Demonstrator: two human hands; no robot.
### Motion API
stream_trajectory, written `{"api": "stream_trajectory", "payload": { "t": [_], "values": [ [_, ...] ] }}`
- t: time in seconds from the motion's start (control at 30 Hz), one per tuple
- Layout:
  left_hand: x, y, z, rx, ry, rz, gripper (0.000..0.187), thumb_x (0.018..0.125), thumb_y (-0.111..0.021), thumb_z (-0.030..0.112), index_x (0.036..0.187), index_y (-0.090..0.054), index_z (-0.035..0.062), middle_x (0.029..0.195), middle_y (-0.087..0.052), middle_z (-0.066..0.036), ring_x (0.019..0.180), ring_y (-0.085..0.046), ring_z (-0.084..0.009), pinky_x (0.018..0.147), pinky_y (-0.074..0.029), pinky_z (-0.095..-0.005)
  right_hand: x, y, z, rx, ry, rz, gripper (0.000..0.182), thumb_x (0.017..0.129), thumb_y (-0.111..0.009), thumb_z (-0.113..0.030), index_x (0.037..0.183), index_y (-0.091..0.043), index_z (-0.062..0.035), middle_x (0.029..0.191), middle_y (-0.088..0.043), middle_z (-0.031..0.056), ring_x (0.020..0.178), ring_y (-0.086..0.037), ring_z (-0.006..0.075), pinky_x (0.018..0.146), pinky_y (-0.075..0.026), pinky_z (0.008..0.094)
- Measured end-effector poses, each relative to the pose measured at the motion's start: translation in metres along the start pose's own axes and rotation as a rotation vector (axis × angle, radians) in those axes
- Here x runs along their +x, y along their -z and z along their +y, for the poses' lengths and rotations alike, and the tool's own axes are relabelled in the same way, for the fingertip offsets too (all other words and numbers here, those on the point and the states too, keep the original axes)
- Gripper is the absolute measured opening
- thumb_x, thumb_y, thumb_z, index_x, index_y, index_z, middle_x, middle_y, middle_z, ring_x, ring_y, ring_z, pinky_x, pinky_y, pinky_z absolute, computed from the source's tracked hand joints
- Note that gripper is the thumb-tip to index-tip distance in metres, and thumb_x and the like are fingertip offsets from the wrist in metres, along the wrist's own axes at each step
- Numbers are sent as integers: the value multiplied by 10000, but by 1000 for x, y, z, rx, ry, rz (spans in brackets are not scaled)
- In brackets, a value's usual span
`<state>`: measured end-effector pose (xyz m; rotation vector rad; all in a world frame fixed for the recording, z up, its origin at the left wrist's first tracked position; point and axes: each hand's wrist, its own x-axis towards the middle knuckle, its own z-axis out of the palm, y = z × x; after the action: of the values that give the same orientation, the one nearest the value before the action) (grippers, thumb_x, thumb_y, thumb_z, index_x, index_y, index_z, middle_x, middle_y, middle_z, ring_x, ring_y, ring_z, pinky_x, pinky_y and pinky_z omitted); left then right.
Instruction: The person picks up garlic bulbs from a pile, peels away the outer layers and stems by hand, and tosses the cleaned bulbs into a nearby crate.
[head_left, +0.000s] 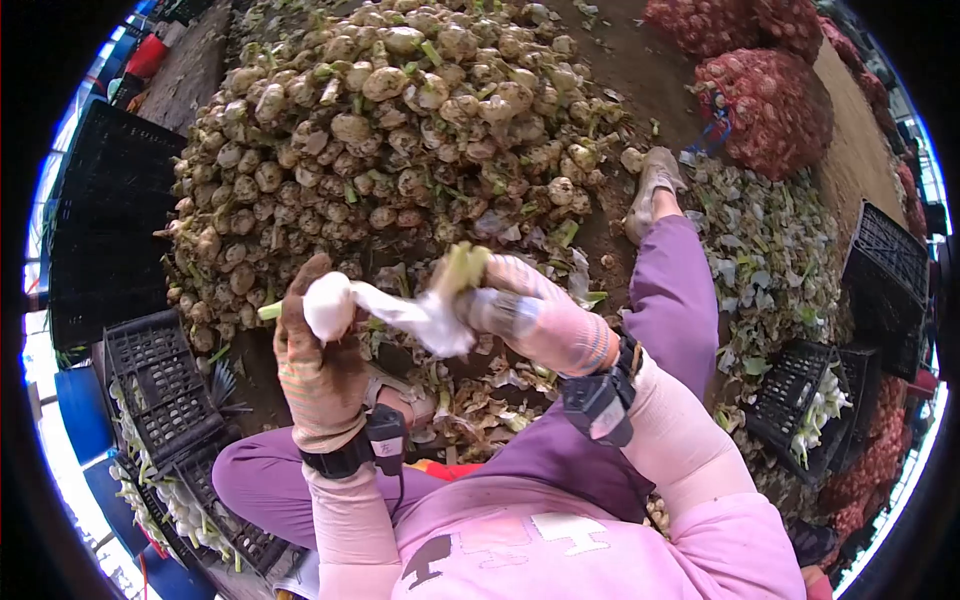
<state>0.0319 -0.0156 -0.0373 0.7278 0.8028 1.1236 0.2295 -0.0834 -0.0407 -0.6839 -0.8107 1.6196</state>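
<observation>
My gloved left hand (318, 350) clamped the round white peeled bulb (328, 305) before the bulb heap (380, 130); my right hand (530, 315) gripped its loose white skin (425, 318); best, I judged, stripping away steadily.

Both gloved hands are raised close together in front of the chest — the left hand (318, 350) in a closed grip, the right hand (535, 315) curled shut, forearms bent inward.

Readable text: none | pink cotton shirt (600, 545): white and dark printed patches near lower edge, too distorted to make out as letters | black plastic crates (160, 385): no labels legible | red mesh sacks (770, 105): no markings legible
</observation>
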Motion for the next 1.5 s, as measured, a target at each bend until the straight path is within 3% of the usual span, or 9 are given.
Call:
{"api": "stream_trajectory", "payload": {
  "t": [0.17, 0.4, 0.53, 0.6, 0.7, 0.97, 1.17, 1.37, 1.5],
  "values": [
    [14, 31, -10, -497, 204, -212, 332, 914, -506, 276, 1134, -510, 28, 980, -586, -46, 806, -572, -144, 655, -496, -274, -10, -5, 1, 357, 120, -41, 246, 808, -626, -194, 980, -575, -26, 958, -588, 55, 861, -544, 139, 808, -422, 287],
    [-5, 15, -4, -451, 317, -54, 309, 904, -528, 274, 1110, -522, 44, 1002, -597, -71, 829, -594, -150, 685, -521, -247, 16, 1, 17, -766, 85, 105, 534, 764, -717, -203, 1192, -455, -19, 1036, -552, 63, 936, -515, 122, 826, -428, 273],
    [-16, -11, -11, -179, 323, 65, 344, 878, -571, 306, 1021, -564, -7, 924, -618, -79, 725, -604, -146, 634, -523, -238, 20, -11, 12, -580, -70, 115, 348, 799, -679, -204, 1044, -541, 0, 954, -575, 53, 862, -526, 100, 770, -433, 254],
    [-21, -4, -17, -7, 283, -6, 287, 914, -510, 259, 1096, -550, 41, 1009, -587, -40, 863, -591, -129, 717, -505, -226, 21, -8, 15, -737, 46, 81, 208, 833, -622, -167, 964, -571, -14, 901, -592, 40, 813, -531, 97, 750, -430, 251],
    [-23, -13, -22, 194, -130, 60, 358, 843, -633, 220, 1063, -563, -54, 937, -631, -103, 815, -620, -177, 708, -525, -277, 19, -11, 14, -27, -171, 23, 161, 849, -577, -157, 948, -574, -31, 831, -598, 16, 772, -534, 92, 739, -426, 241],
    [-15, -9, -26, 567, -501, 64, 278, 893, -551, 146, 1029, -556, -96, 999, -603, -115, 870, -579, -147, 789, -464, -250, 23, -11, 21, -98, -121, 87, 206, 862, -570, -190, 949, -597, -5, 843, -626, 38, 766, -570, 100, 695, -462, 244],
    [-14, 4, -23, 430, -262, 115, 212, 882, -549, 99, 990, -583, -80, 957, -618, -120, 854, -583, -144, 772, -469, -245, 24, -10, 30, -446, 109, -26, 239, 862, -560, -213, 976, -594, -6, 864, -625, 38, 780, -557, 83, 704, -448, 218],
    [-12, 13, -21, 781, -562, 2, 176, 879, -545, 99, 988, -593, -31, 933, -602, -102, 789, -590, -136, 678, -476, -217, 24, -16, 20, -154, -281, 5, 232, 867, -547, -194, 996, -591, -7, 853, -616, 20, 796, -557, 86, 730, -444, 236],
    [-15, 31, -6, 145, -65, -196, 333, 815, -658, 201, 1012, -567, -52, 971, -590, -114, 850, -609, -201, 773, -500, -293, 18, -6, 38, -205, -63, -174, 223, 866, -574, -205, 991, -592, -20, 870, -602, 21, 793, -545, 94, 724, -432, 240]
  ]
}}
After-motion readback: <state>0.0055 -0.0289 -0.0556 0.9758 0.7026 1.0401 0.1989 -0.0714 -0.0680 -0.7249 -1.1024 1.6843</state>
